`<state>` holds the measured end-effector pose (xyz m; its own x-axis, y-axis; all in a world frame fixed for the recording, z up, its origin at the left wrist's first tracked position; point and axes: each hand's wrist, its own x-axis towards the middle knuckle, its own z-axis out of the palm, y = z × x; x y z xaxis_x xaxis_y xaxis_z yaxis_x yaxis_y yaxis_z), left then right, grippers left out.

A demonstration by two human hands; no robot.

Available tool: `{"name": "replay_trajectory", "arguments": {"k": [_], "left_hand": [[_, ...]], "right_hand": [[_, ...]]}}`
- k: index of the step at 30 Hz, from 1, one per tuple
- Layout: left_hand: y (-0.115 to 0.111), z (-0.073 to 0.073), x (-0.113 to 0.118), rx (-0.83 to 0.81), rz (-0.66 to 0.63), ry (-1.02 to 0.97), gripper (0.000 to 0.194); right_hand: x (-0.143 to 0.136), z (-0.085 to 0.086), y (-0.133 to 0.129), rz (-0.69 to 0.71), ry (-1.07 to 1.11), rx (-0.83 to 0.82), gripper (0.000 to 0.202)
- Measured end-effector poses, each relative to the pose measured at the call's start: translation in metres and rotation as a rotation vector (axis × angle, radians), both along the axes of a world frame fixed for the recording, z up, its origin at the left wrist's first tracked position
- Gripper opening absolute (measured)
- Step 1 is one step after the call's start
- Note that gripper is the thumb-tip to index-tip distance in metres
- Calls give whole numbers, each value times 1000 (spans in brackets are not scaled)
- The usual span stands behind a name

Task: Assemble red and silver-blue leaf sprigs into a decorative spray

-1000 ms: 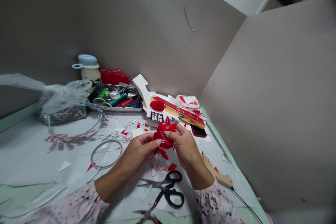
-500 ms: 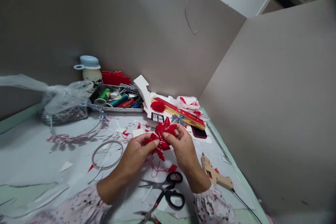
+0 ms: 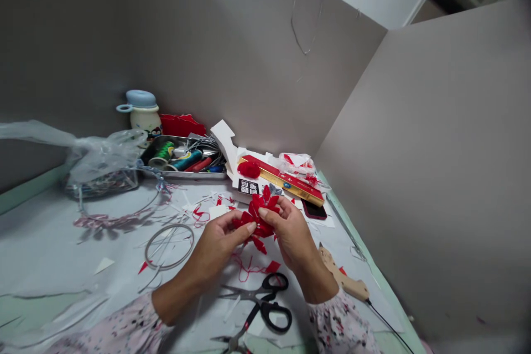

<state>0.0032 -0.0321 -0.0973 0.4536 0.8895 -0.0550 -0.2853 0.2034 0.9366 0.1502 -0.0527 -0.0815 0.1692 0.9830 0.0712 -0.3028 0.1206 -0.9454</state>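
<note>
A red fabric flower [image 3: 258,220] with pointed petals is held up between my two hands, above the paper-covered table. My left hand [image 3: 222,240] pinches its left petals between thumb and fingers. On the other side my right hand [image 3: 289,232] grips the right petals, its thumb pressed near the flower's middle. Red thread [image 3: 245,272] lies loosely below the flower. Closer to me lie black-handled scissors [image 3: 265,298], slightly spread, and pliers [image 3: 234,342] cut off by the lower edge. A beige glue gun [image 3: 346,279] rests to the right of my right wrist, which partly covers it.
A metal ring [image 3: 169,247] and a decorated hoop [image 3: 120,218] lie at left, near a plastic bag [image 3: 103,155]. Behind stand a tool tray [image 3: 194,175] with thread spools and a blue-lidded jar [image 3: 143,113]. A red-gold box [image 3: 286,180] and phone [image 3: 314,209] lie back right. Partition walls enclose the table.
The red flower has shifted slightly right and turned a little in my fingers. Both hands keep their pinch on it. The things on the table stay where they were.
</note>
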Motion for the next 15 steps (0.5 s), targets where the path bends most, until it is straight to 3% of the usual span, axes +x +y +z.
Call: {"name": "replay_trajectory", "arguments": {"k": [5, 15], "left_hand": [[2, -3, 1, -80, -14, -128, 16], [7, -9, 4, -120, 76, 15, 21]], "right_hand": [[0, 1, 3, -50, 90, -30, 31], [5, -1, 6, -67, 156, -56, 35]]}}
